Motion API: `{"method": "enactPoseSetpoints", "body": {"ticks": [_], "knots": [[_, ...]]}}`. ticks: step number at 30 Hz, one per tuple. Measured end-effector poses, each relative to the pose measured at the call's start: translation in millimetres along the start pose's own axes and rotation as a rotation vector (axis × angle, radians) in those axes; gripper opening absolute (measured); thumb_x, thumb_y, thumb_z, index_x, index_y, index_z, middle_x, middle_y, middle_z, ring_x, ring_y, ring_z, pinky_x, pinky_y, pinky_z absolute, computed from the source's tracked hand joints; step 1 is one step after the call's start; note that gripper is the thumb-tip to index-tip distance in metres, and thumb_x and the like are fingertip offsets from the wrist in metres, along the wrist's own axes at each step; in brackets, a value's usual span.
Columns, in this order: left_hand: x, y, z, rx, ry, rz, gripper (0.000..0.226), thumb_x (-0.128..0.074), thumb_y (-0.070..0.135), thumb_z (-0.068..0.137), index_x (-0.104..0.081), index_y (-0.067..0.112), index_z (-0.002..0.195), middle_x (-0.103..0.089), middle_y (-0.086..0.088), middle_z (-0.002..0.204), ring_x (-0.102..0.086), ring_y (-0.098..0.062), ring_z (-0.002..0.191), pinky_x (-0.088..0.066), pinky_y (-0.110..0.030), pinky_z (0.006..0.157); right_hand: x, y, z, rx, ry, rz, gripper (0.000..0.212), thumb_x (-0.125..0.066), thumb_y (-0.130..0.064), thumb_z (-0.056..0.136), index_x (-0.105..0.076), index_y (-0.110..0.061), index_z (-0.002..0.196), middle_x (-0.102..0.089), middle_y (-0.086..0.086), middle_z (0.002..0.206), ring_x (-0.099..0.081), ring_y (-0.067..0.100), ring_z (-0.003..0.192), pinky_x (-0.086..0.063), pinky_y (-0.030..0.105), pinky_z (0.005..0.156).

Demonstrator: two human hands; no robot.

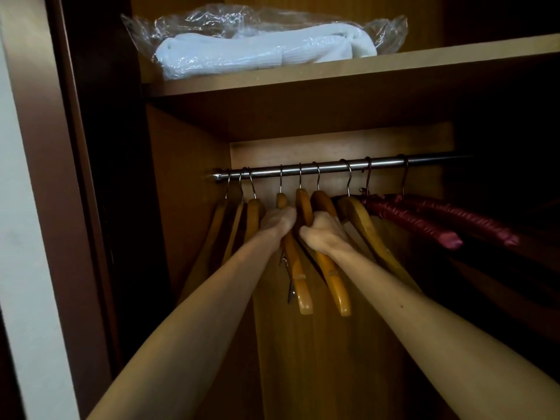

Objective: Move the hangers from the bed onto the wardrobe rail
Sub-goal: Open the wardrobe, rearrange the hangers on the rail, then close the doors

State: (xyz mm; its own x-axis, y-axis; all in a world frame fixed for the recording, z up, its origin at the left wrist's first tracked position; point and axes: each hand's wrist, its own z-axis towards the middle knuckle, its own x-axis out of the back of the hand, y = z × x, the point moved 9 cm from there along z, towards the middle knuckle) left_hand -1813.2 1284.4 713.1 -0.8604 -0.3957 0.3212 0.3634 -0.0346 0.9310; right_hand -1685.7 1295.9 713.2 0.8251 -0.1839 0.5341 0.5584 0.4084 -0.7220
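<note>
While both arms reach into the open wardrobe, the left hand has its grip closed on a wooden hanger just below the neck, and the right hand is clamped on the next wooden hanger. Both hangers hang by their hooks from the metal rail, among other wooden ones and two maroon padded hangers at right. Above, a shelf carries a plastic-wrapped white blanket.
</note>
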Motion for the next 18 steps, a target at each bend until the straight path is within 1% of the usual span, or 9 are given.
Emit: {"method": "enactPoseSetpoints", "body": {"ticks": [2, 4, 6, 9, 11, 13, 15, 17, 18], "knots": [[3, -2, 1, -0.016, 0.028, 0.070, 0.023, -0.045, 0.034, 0.104, -0.055, 0.015, 0.094, -0.051, -0.002, 0.082, -0.048, -0.015, 0.069, -0.040, -0.030, 0.068, 0, 3, -3, -0.004, 0.004, -0.029, 0.003, -0.065, -0.021, 0.090, -0.066, -0.019, 0.089, -0.067, 0.003, 0.087, -0.067, 0.020, 0.083, -0.059, 0.043, 0.081], [2, -1, -1, -0.051, 0.021, 0.143, 0.022, -0.049, 0.031, 0.102, -0.060, 0.015, 0.091, -0.060, -0.004, 0.089, -0.054, -0.016, 0.074, -0.044, -0.032, 0.072, 1, 6, -9, 0.008, 0.008, -0.063, 0.006, -0.066, -0.022, 0.088, -0.065, -0.021, 0.094, -0.068, 0.002, 0.090, -0.068, 0.022, 0.084, -0.060, 0.044, 0.080], [2, -1, -4, -0.099, 0.025, 0.228, 0.024, -0.055, 0.030, 0.097, -0.067, 0.012, 0.106, -0.069, -0.010, 0.105, -0.064, -0.021, 0.089, -0.052, -0.032, 0.075, 4, 8, -16, 0.026, 0.022, -0.102, 0.013, -0.067, -0.026, 0.087, -0.066, -0.022, 0.100, -0.070, 0.001, 0.092, -0.069, 0.023, 0.086, -0.060, 0.042, 0.079], [3, -6, -14, -0.122, 0.052, 0.315, 0.043, -0.062, 0.033, 0.091, -0.059, 0.009, 0.128, -0.066, -0.009, 0.119, -0.065, -0.026, 0.107, -0.055, -0.037, 0.093, 14, 11, -35, 0.045, 0.065, -0.201, 0.033, -0.067, -0.032, 0.087, -0.067, -0.019, 0.117, -0.069, 0.005, 0.111, -0.064, 0.030, 0.107, -0.054, 0.037, 0.087], [2, -12, -25, -0.136, 0.051, 0.344, 0.058, -0.064, 0.038, 0.089, -0.048, 0.012, 0.138, -0.062, -0.007, 0.126, -0.062, -0.028, 0.114, -0.052, -0.040, 0.100, 16, 17, -51, 0.050, 0.059, -0.200, 0.030, -0.067, -0.033, 0.086, -0.066, -0.018, 0.112, -0.069, 0.006, 0.108, -0.064, 0.032, 0.107, -0.054, 0.038, 0.087], [2, -19, -38, -0.168, 0.060, 0.397, 0.066, -0.062, 0.042, 0.090, -0.040, 0.013, 0.145, -0.059, -0.008, 0.133, -0.058, -0.030, 0.122, -0.047, -0.040, 0.106, 16, 29, -70, 0.038, 0.036, -0.196, 0.015, -0.067, -0.033, 0.087, -0.063, -0.020, 0.095, -0.067, 0.003, 0.088, -0.068, 0.029, 0.090, -0.057, 0.036, 0.075], [1, -27, -58, -0.229, 0.086, 0.415, 0.055, -0.058, 0.040, 0.096, -0.041, 0.014, 0.141, -0.060, -0.004, 0.122, -0.057, -0.030, 0.122, -0.045, -0.037, 0.103, 16, 40, -92, 0.021, 0.003, -0.196, 0.014, -0.066, -0.032, 0.089, -0.058, -0.022, 0.087, -0.064, 0.002, 0.079, -0.069, 0.028, 0.081, -0.055, 0.033, 0.067], [2, -34, -84, -0.336, 0.150, 0.408, 0.047, -0.056, 0.041, 0.099, -0.044, 0.015, 0.135, -0.060, 0.000, 0.113, -0.060, -0.028, 0.118, -0.046, -0.034, 0.097, 16, 55, -114, -0.005, -0.008, -0.197, 0.017, -0.067, -0.034, 0.091, -0.063, -0.022, 0.101, -0.069, 0.003, 0.093, -0.069, 0.030, 0.096, -0.055, 0.036, 0.079], [2, -41, -95, -0.391, 0.197, 0.397, 0.046, -0.054, 0.044, 0.098, -0.044, 0.016, 0.135, -0.060, -0.001, 0.116, -0.060, -0.026, 0.117, -0.048, -0.035, 0.097, 16, 64, -125, -0.021, -0.010, -0.205, 0.024, -0.067, -0.034, 0.091, -0.063, -0.020, 0.110, -0.069, 0.004, 0.100, -0.067, 0.030, 0.103, -0.053, 0.036, 0.084]]}}
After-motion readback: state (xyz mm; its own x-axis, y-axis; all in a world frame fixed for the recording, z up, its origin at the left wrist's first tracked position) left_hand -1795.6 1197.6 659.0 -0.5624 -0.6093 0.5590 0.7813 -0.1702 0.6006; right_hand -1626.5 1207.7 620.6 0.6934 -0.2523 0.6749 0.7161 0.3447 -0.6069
